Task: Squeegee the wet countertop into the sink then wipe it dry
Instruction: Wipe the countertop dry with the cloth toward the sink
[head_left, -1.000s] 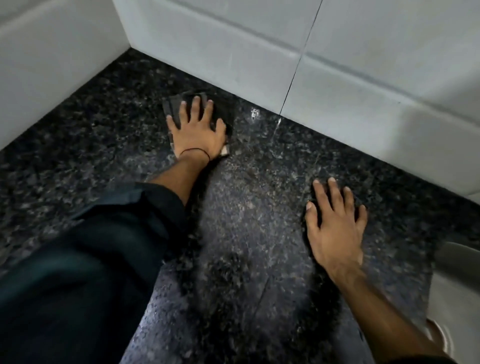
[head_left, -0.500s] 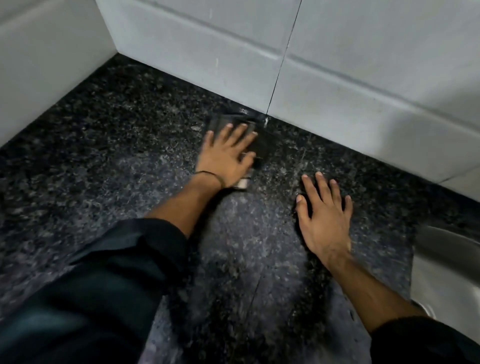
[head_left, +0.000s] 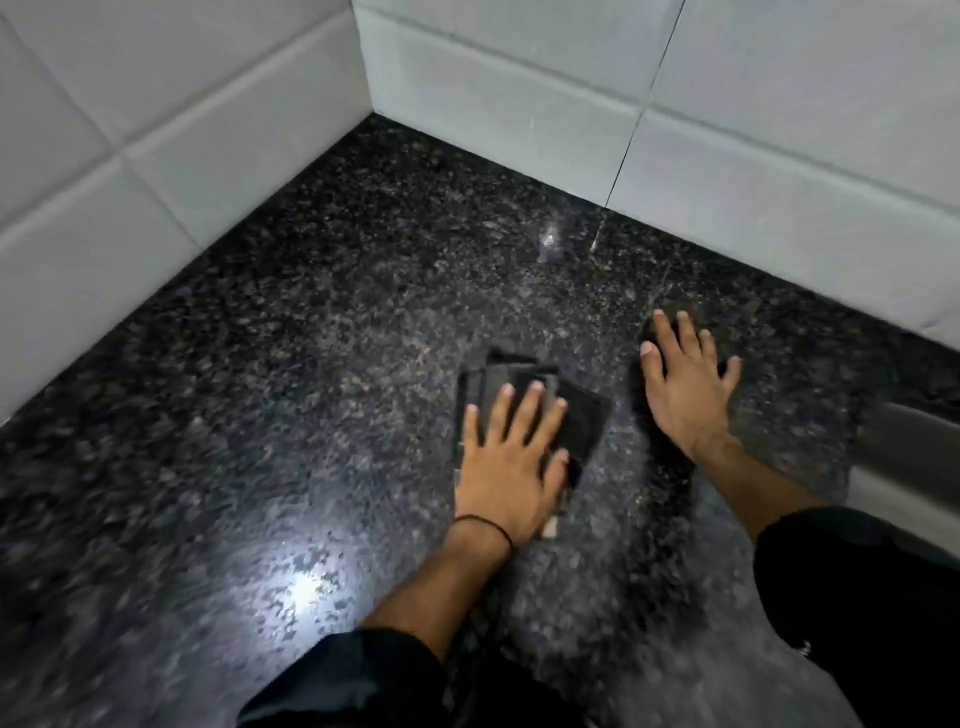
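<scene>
My left hand (head_left: 511, 457) lies flat, fingers spread, pressing a folded dark cloth (head_left: 584, 421) onto the speckled black granite countertop (head_left: 311, 364). The cloth sticks out past my fingers toward the back and right. A thin dark band circles that wrist. My right hand (head_left: 683, 384) rests palm down on the bare stone just right of the cloth, fingers apart, holding nothing. A steel sink (head_left: 914, 457) shows at the right edge, partly cut off. No squeegee is in view.
White tiled walls (head_left: 519, 93) meet in a corner at the back and enclose the counter on the left and rear. A bright light glare (head_left: 301, 592) sits on the stone near the front left. Dark sleeves cover both forearms.
My left hand has dragged the cloth from the back wall toward me and rightward, close to my right hand. The view has swung left, showing the wall corner. The right hand stays planted.
</scene>
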